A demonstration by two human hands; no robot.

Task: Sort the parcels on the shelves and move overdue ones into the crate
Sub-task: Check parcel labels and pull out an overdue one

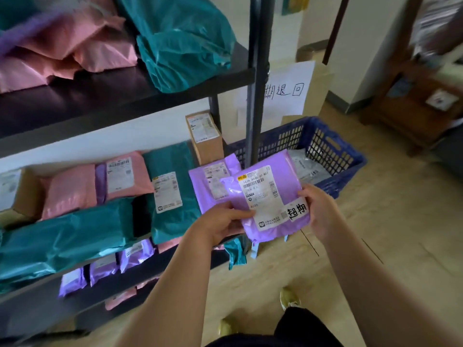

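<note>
purple parcel [265, 196], blue crate [333, 156], teal mailers [175, 46]

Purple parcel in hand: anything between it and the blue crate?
Nothing visible blocks it. The parcel, held by the left hand and right hand, is on the near side of the shelf post, next to the crate. The crate's top is open, and only a grey parcel lies inside.
</note>
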